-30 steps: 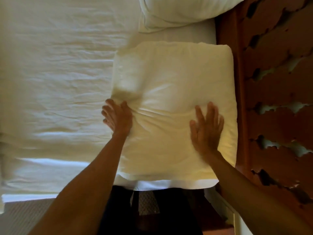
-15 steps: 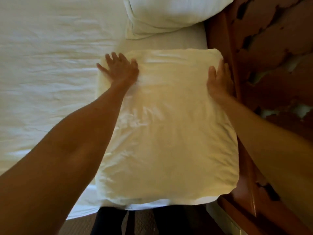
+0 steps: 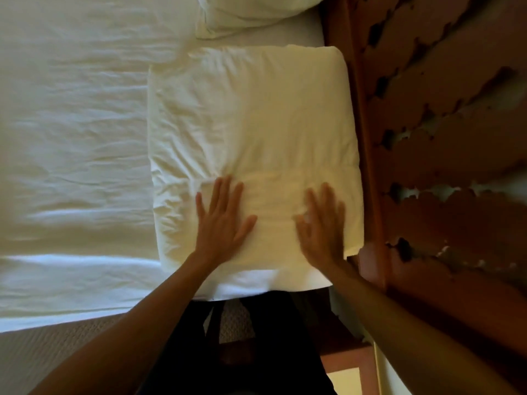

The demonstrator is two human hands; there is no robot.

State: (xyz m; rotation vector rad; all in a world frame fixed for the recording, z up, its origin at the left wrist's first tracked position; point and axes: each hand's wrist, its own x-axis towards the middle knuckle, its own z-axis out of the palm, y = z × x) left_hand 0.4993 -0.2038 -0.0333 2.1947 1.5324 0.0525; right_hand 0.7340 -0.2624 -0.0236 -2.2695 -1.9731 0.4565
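The pillow lies on the sheet at the right side of the bed. Its right edge is hard against the wooden headboard, and its longer side seems to run from near to far alongside that wood. A second pillow sits just beyond its far end. Both hands rest on the near end: the left hand is splayed flat with straight fingers pointing far, and the right hand is also flat with fingers extended (it is motion-blurred, so finer detail is lost). Neither grasps anything; the palms only press on the cloth. Almost all of the pillow therefore lies on the far side of both hands, so a smoothing stroke would probably run away from the body along that long axis. The creases gather on the left half, just beyond and beside the left hand, which makes it the nearer hand to them. The right hand sits close to the headboard edge.
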